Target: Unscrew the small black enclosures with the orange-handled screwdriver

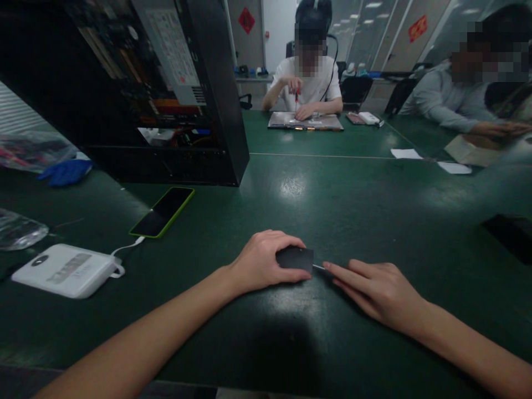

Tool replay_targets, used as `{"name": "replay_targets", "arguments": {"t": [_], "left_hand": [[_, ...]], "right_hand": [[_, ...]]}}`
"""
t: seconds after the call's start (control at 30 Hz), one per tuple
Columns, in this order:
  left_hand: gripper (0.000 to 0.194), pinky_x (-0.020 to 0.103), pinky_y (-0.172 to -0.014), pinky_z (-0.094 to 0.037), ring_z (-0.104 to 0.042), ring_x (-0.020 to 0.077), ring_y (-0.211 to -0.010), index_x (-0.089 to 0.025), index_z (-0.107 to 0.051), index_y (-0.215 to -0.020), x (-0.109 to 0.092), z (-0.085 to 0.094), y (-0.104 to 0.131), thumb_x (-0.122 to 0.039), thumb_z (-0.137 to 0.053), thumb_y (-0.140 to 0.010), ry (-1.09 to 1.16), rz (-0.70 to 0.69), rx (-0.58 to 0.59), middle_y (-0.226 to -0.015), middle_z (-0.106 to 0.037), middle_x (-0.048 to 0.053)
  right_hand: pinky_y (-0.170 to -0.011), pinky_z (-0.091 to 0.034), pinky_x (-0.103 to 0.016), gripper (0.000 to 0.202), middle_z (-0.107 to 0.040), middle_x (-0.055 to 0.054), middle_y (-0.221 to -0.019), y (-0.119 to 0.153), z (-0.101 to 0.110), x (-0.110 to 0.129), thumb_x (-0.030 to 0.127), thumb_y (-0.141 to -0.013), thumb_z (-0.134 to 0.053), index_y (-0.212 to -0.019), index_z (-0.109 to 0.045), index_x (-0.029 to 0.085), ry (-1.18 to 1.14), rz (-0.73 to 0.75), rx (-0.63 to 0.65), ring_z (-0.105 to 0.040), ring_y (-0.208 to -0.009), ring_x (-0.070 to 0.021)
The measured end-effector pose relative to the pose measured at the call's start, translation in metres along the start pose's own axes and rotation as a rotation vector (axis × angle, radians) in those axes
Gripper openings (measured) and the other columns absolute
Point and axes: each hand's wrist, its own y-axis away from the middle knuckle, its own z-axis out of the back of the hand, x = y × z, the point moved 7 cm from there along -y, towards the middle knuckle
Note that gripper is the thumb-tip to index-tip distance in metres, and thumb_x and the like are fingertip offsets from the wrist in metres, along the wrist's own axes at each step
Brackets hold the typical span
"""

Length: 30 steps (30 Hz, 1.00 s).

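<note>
On the green table, my left hand grips a small dark grey box-like piece between thumb and fingers. Part of that piece is hidden behind the palm. To its right, my right hand pinches a thin metal rod, with fingers stretched along it. The rod's tip reaches the right side of the dark piece; whether it enters the piece I cannot tell. Most of the rod is hidden by my fingers.
An open black computer case stands at the back left. Before it lie a green-edged phone and a white power bank, joined by a cable. A blue glove is farther left. Across the table, a person works on a flat panel.
</note>
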Motion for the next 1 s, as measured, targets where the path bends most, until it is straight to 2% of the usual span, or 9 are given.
{"name": "replay_targets", "arguments": {"t": [0.13, 0.23, 0.5, 0.67, 0.83, 1.0], "left_hand": [[0.046, 0.035, -0.090, -0.055, -0.075, 0.0233, -0.100, -0.020, -0.075, -0.118, 0.000, 0.010, 0.000, -0.045, -0.086, -0.082, 0.079, -0.025, 0.129, -0.112, -0.079, 0.007], [0.042, 0.033, -0.090, -0.055, -0.076, 0.0226, -0.102, -0.021, -0.076, -0.120, 0.006, 0.018, 0.002, -0.040, -0.085, -0.083, 0.110, -0.012, 0.157, -0.116, -0.080, 0.006], [0.042, 0.034, -0.088, -0.057, -0.076, 0.0232, -0.098, -0.019, -0.074, -0.121, 0.005, 0.003, 0.003, -0.041, -0.082, -0.086, 0.102, 0.035, 0.051, -0.113, -0.080, 0.007], [0.055, 0.036, -0.095, -0.054, -0.075, 0.0259, -0.108, -0.020, -0.071, -0.129, 0.009, 0.009, 0.002, -0.040, -0.087, -0.081, 0.116, 0.022, 0.101, -0.123, -0.078, 0.008], [0.046, 0.031, -0.082, -0.051, -0.075, 0.0220, -0.093, -0.020, -0.077, -0.119, 0.024, 0.015, 0.002, -0.045, -0.087, -0.082, 0.154, 0.086, 0.160, -0.107, -0.081, 0.005], [0.047, 0.028, -0.081, -0.049, -0.074, 0.0198, -0.090, -0.021, -0.077, -0.120, 0.023, 0.008, 0.000, -0.044, -0.087, -0.081, 0.202, 0.061, 0.193, -0.107, -0.080, 0.003]], "right_hand": [[-0.057, -0.042, -0.025, 0.038, -0.068, -0.002, -0.086, 0.003, 0.002, -0.010, 0.024, -0.106, -0.053, -0.143, -0.062, 0.020, 0.040, 0.008, 0.052, -0.060, -0.064, -0.0102], [-0.058, -0.042, -0.025, 0.039, -0.067, -0.001, -0.086, 0.006, 0.004, -0.011, 0.024, -0.106, -0.053, -0.144, -0.062, 0.020, 0.037, 0.008, 0.060, -0.059, -0.063, -0.0098], [-0.056, -0.040, -0.026, 0.037, -0.066, -0.001, -0.083, -0.001, 0.003, -0.008, 0.024, -0.105, -0.054, -0.140, -0.064, 0.018, 0.039, 0.027, 0.044, -0.059, -0.061, -0.0100], [-0.057, -0.041, -0.027, 0.035, -0.068, -0.001, -0.083, -0.011, 0.003, -0.016, 0.023, -0.104, -0.055, -0.136, -0.067, 0.018, 0.054, 0.041, 0.034, -0.058, -0.061, -0.0104], [-0.062, -0.044, -0.025, 0.027, -0.071, -0.003, -0.088, -0.026, -0.001, -0.036, 0.030, -0.106, -0.052, -0.122, -0.068, 0.015, -0.123, 0.008, 0.147, -0.064, -0.069, -0.0109], [-0.067, -0.045, -0.024, 0.027, -0.072, -0.003, -0.090, -0.043, -0.005, -0.046, 0.034, -0.105, -0.055, -0.117, -0.070, 0.016, -0.324, -0.005, 0.242, -0.064, -0.073, -0.0108]]}}
